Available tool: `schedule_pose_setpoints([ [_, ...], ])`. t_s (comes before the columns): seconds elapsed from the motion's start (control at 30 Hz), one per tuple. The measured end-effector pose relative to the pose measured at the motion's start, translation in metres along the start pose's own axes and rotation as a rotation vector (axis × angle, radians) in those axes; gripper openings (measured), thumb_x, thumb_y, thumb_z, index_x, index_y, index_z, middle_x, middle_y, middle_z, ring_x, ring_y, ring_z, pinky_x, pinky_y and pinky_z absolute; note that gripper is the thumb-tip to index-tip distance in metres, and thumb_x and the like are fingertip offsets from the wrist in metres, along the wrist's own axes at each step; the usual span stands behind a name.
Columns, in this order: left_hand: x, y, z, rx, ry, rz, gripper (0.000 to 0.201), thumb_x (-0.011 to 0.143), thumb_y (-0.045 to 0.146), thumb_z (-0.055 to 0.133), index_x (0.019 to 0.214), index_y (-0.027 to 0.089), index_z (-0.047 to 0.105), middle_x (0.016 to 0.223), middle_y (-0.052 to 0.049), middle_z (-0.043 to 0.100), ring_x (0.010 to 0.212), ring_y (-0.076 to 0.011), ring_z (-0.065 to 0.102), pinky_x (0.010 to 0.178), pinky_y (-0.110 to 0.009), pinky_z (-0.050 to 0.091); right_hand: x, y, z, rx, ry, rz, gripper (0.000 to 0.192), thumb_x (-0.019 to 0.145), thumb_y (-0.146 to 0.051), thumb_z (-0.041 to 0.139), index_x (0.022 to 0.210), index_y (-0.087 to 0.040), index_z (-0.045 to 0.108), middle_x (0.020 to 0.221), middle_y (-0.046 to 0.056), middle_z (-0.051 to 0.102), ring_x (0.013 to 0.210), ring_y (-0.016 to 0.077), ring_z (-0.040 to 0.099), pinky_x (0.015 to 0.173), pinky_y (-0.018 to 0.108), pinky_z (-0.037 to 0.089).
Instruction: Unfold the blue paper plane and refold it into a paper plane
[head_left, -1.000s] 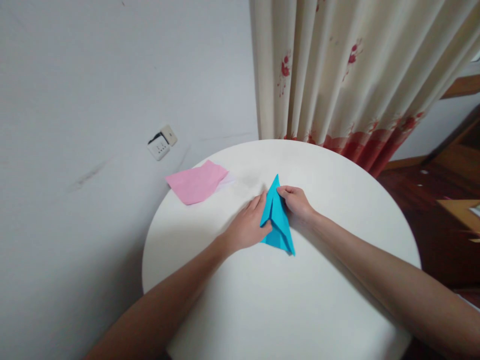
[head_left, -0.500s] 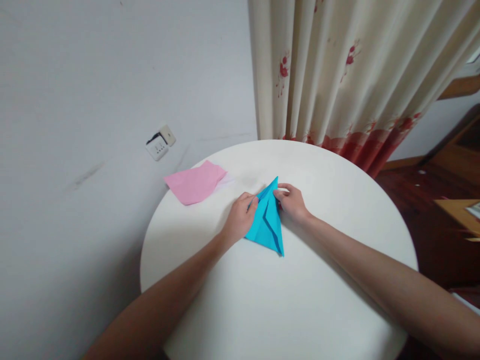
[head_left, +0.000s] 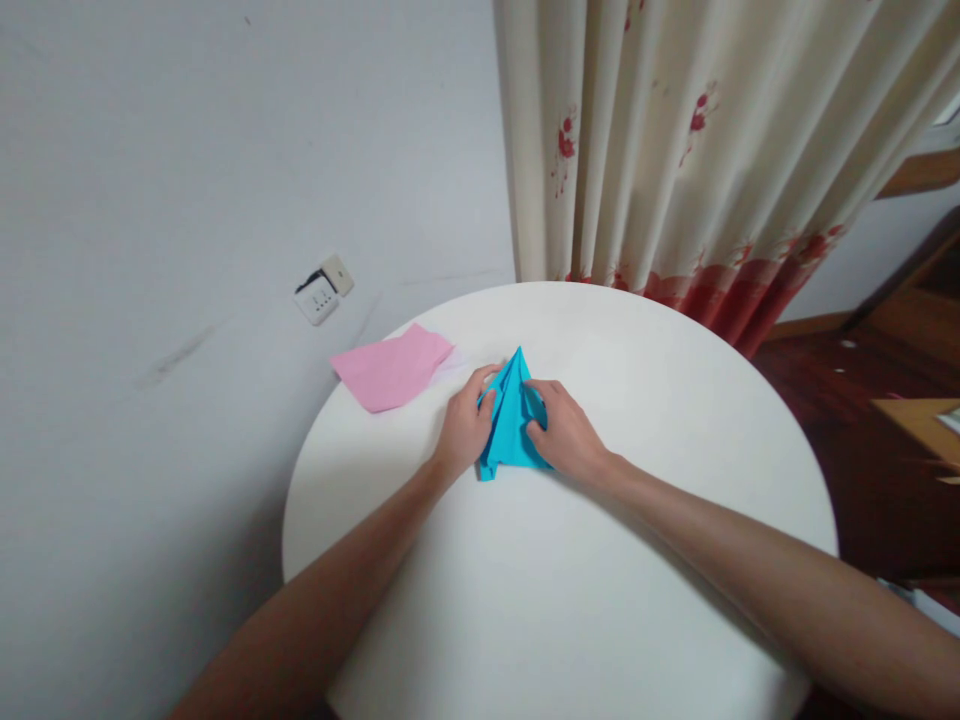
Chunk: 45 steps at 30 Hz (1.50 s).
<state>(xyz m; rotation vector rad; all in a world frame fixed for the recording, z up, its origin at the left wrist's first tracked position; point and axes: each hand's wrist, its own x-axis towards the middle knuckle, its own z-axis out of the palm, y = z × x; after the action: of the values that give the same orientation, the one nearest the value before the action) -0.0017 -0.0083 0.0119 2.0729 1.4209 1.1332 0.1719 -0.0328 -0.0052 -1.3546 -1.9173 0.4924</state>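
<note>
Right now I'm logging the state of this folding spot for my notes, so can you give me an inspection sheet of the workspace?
Surface: round white table, mostly bare, set against a grey wall.
Job's things: blue paper, folded to a point aimed away from the person, lying on the table between both hands.
Clutter: pink paper at the table's far left edge, apart from the blue paper.
Hands: left hand pressing the blue paper's left side; right hand on its right side, fingers on the fold.
Cables: nothing seen; a wall socket sits low on the wall.
Surroundings: cream curtain with red flowers behind the table; dark wooden floor to the right.
</note>
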Motion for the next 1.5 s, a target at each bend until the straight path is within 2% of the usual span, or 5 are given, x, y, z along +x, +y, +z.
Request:
schedule_pose_setpoints([
  [0.23, 0.000, -0.002, 0.002, -0.045, 0.020, -0.013, 0.026, 0.094, 0.027, 0.043, 0.113, 0.023, 0.061, 0.103, -0.003, 0.068, 0.101, -0.0209, 0.063, 0.092, -0.032, 0.047, 0.024, 0.032, -0.013, 0.282, 0.218, 0.113, 0.042, 0.077, -0.011, 0.049, 0.115, -0.019, 0.062, 0.082, 0.004, 0.068, 0.075, 0.0201, 0.062, 0.078, 0.035, 0.047],
  [0.83, 0.008, -0.022, 0.008, -0.009, 0.044, -0.107, 0.014, 0.082, 0.032, 0.061, 0.078, 0.020, 0.065, 0.081, -0.002, 0.067, 0.083, -0.0213, 0.062, 0.083, -0.034, 0.046, 0.028, 0.038, -0.007, 0.166, 0.207, 0.164, 0.018, 0.079, -0.035, 0.062, 0.075, -0.019, 0.069, 0.082, 0.008, 0.068, 0.077, 0.0222, 0.058, 0.076, 0.036, 0.043],
  [1.0, 0.013, -0.028, 0.009, -0.186, 0.093, -0.133, 0.008, 0.079, 0.027, 0.060, 0.078, 0.020, 0.060, 0.087, -0.002, 0.059, 0.085, -0.0187, 0.057, 0.080, -0.030, 0.046, 0.037, 0.051, -0.017, 0.188, 0.375, 0.192, 0.017, 0.078, -0.033, 0.057, 0.071, -0.019, 0.062, 0.084, 0.007, 0.063, 0.083, 0.0213, 0.056, 0.080, 0.035, 0.041],
  [1.17, 0.021, -0.043, 0.004, -0.431, 0.240, -0.302, 0.016, 0.082, 0.025, 0.051, 0.068, 0.021, 0.046, 0.065, 0.003, 0.045, 0.063, -0.0149, 0.046, 0.060, -0.026, 0.037, 0.046, 0.065, -0.030, 0.444, 0.391, 0.293, 0.022, 0.076, -0.038, 0.056, 0.063, -0.021, 0.049, 0.059, -0.004, 0.047, 0.060, 0.0142, 0.043, 0.059, 0.028, 0.035],
  [1.5, 0.017, -0.044, 0.008, -0.404, 0.306, -0.226, 0.015, 0.091, 0.024, 0.055, 0.103, 0.025, 0.045, 0.056, 0.010, 0.033, 0.042, -0.0090, 0.029, 0.044, -0.020, 0.018, 0.043, 0.057, -0.030, 0.538, 0.348, 0.363, 0.021, 0.079, -0.042, 0.056, 0.076, -0.022, 0.050, 0.055, -0.005, 0.048, 0.049, 0.0123, 0.039, 0.047, 0.024, 0.028],
])
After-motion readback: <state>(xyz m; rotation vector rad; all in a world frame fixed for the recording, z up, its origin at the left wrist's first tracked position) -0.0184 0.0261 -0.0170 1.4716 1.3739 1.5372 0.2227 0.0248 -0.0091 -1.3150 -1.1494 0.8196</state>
